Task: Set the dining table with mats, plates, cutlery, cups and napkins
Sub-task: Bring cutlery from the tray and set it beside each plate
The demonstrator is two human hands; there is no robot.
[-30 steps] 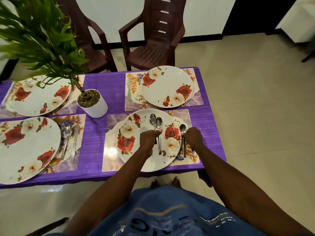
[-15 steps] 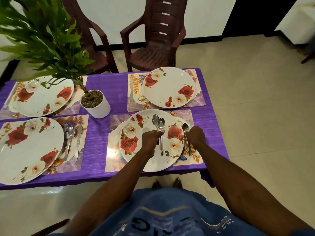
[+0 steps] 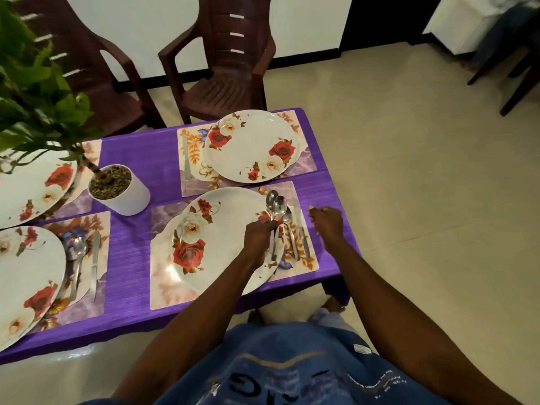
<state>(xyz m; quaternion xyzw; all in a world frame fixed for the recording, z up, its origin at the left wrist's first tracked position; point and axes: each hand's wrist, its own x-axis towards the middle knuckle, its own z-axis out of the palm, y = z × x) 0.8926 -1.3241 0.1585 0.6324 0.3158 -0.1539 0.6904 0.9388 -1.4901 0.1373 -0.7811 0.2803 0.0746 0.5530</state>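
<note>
My left hand is curled tight around the handles of two spoons, their bowls sticking up past my knuckles over the right rim of the plate nearest me, which sits on its mat by the surface's near right corner. Just right of that plate, a spoon and a knife lie side by side on the bare strip of the same mat. My right hand rests beyond the mat's right edge on the purple surface, close to its right edge, fingers loosely bent and holding nothing that I can see. Towards the far right corner another plate lies on its own mat with a knife along its left side. At the near left a third plate has a spoon and a knife beside it, and a fourth plate lies at the far left behind the white plant pot
</note>
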